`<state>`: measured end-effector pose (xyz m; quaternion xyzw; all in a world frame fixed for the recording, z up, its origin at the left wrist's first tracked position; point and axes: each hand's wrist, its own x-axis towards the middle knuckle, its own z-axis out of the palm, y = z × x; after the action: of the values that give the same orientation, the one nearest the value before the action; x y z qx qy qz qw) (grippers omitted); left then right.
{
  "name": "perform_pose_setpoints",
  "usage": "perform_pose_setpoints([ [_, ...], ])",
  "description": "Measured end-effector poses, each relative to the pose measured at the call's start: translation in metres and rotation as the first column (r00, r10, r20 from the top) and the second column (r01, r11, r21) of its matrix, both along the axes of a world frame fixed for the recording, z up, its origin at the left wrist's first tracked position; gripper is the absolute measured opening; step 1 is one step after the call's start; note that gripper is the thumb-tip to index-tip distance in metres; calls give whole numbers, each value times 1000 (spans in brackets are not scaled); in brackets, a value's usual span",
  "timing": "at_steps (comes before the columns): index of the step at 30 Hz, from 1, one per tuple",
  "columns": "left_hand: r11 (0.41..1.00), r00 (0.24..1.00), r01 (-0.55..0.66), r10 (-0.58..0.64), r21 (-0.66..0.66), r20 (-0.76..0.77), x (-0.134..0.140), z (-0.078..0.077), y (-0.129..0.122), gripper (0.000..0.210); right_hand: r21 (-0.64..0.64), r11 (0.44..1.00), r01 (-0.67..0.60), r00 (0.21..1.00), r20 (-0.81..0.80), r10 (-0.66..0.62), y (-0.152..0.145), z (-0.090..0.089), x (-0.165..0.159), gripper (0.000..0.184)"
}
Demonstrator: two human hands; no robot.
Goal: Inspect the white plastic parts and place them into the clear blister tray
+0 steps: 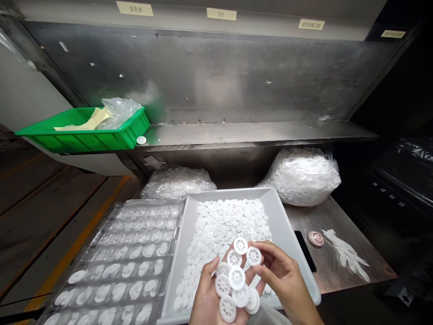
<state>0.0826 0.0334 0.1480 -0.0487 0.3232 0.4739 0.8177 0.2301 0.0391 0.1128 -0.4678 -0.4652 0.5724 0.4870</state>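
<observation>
My left hand (207,293) is cupped around a small pile of white plastic spoked wheels (237,278), held above the grey tray. Beside it, my right hand (282,276) pinches one white wheel (253,256) between thumb and fingers at the pile's upper right edge. Under both hands, the grey tray (286,225) holds a thick layer of similar small white round parts (230,221). To the left lies a clear plastic blister tray (169,253) whose rows of pockets contain white round parts. The wheels partly cover my left palm and fingers.
Behind the tray sit two clear bags of white parts, one left (179,180) and one right (301,176). A green bin (98,140) and a single wheel (141,140) rest on the metal shelf (219,133). A black phone-like slab (305,250), round pinkish item (315,239) and white glove (345,253) lie right.
</observation>
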Motion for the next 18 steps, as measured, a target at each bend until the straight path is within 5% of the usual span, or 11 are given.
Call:
perform_pose_setpoints([
  [14, 994, 999, -27, 32, -108, 38, 4, 0, 2, 54, -41, 999, 21, 998, -57, -23, 2, 3, -5, 27],
  [18, 1000, 989, -2, 6, -30, 148, 0, -2, 2, 43, -97, 992, 81, 957, -270, -104, 3, 4, -5, 23],
])
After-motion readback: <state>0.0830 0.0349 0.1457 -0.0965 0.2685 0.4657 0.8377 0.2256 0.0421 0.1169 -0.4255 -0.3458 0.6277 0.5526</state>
